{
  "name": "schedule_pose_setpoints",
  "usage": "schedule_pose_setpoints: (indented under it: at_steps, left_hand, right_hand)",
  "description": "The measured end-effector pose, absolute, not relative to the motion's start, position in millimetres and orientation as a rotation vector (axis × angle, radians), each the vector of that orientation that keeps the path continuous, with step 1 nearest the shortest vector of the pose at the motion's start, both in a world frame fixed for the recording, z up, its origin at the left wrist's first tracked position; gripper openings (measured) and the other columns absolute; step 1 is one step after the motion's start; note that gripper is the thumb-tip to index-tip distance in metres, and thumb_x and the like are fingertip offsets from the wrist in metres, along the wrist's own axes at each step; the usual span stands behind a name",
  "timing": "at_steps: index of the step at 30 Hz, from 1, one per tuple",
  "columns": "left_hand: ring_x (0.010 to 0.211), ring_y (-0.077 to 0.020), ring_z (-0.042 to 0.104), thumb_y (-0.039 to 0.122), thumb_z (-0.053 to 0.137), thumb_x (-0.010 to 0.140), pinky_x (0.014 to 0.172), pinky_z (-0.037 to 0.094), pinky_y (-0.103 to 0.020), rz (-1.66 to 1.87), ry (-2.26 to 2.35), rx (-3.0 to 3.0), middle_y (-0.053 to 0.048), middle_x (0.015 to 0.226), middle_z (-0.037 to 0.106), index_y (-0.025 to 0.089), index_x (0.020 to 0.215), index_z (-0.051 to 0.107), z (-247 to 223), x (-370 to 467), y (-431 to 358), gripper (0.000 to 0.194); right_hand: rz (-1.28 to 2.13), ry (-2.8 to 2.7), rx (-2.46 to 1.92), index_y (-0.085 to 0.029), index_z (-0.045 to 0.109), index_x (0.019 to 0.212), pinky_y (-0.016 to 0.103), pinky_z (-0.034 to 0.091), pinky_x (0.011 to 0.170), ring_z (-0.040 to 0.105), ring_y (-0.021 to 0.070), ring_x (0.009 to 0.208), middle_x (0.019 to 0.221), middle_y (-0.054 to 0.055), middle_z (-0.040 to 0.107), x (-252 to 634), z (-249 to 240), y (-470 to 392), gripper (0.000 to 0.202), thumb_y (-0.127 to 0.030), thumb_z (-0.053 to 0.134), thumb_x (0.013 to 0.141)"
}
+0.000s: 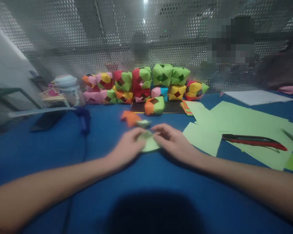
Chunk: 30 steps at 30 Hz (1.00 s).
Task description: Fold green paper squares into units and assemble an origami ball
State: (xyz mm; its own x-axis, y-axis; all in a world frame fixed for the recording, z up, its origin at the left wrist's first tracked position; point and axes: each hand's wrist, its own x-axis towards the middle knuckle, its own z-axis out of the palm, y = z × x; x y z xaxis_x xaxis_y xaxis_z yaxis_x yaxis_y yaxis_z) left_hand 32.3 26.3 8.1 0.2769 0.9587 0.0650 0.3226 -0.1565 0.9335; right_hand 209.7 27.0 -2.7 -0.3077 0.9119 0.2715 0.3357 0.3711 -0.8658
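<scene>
A small light-green paper piece (148, 143) lies on the blue table (146, 182), partly folded. My left hand (128, 144) presses on its left side and my right hand (169, 139) pinches its right side; both sets of fingers meet over the paper. Just beyond my fingers lie a small folded green paper piece (143, 123) and an orange folded piece (130, 117).
A row of colourful folded paper cubes (141, 85) is stacked at the back against a perforated metal screen (92, 39). Light-green paper sheets (244, 126) spread to the right, with a red and black cutter (255, 142) on them. A white container (66, 87) and dark clutter stand at left.
</scene>
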Motion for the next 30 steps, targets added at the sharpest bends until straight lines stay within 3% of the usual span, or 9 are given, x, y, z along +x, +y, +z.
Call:
schedule_pose_setpoints:
  at_steps: [4, 8, 14, 22, 30]
  left_hand:
    - [0.067, -0.0118, 0.048, 0.021, 0.052, 0.075, 0.061, 0.039, -0.024, 0.912, 1.176, 1.666, 0.001, 0.075, 0.058, 0.017, 0.080, 0.061, 7.0, 31.9, 27.5, 0.011]
    - [0.068, -0.0128, 0.049, 0.031, 0.055, 0.078, 0.060, 0.039, -0.024, 0.895, 1.167, 1.636, 0.000, 0.076, 0.059, 0.016, 0.083, 0.062, 7.2, 31.8, 28.1, 0.018]
    - [0.068, -0.0123, 0.051, 0.024, 0.057, 0.072, 0.064, 0.040, -0.025, 0.888, 1.173, 1.573, 0.001, 0.075, 0.060, 0.016, 0.083, 0.062, 12.1, 35.1, 24.6, 0.015]
    - [0.063, -0.0121, 0.049, 0.029, 0.057, 0.074, 0.058, 0.038, -0.024, 0.924, 1.207, 1.599, 0.001, 0.069, 0.055, 0.016, 0.071, 0.055, 8.3, 34.1, 26.3, 0.013]
    - [0.061, -0.0095, 0.045, 0.018, 0.054, 0.069, 0.055, 0.035, -0.021, 0.957, 1.122, 1.649, 0.004, 0.067, 0.051, 0.016, 0.075, 0.055, 4.8, 33.2, 27.1, 0.007]
  right_hand:
    - [0.869, -1.839, -1.063, -0.018, 0.056, 0.101, 0.028, 0.049, 0.062, 0.057, 0.0139, 0.071, 0.083, 0.003, 0.063, 209.7, -2.6, 25.8, 0.022, -0.032, 0.049, 0.086]
    - [0.812, -1.879, -1.037, -0.018, 0.052, 0.107, 0.031, 0.052, 0.066, 0.059, 0.0148, 0.074, 0.092, 0.005, 0.063, 208.2, -2.3, 21.9, 0.028, -0.033, 0.053, 0.083]
    - [0.569, -2.030, -0.984, -0.019, 0.046, 0.118, 0.039, 0.054, 0.080, 0.063, 0.0203, 0.092, 0.119, 0.011, 0.059, 206.3, -8.0, 21.6, 0.045, -0.027, 0.061, 0.077]
    - [0.637, -1.926, -0.963, -0.019, 0.051, 0.113, 0.032, 0.054, 0.069, 0.065, 0.0178, 0.083, 0.099, 0.007, 0.067, 205.7, -9.5, 25.1, 0.028, -0.027, 0.052, 0.086]
    - [0.650, -1.877, -1.060, -0.018, 0.060, 0.100, 0.028, 0.050, 0.061, 0.060, 0.0150, 0.069, 0.082, 0.003, 0.067, 205.3, -3.2, 24.1, 0.021, -0.029, 0.046, 0.089]
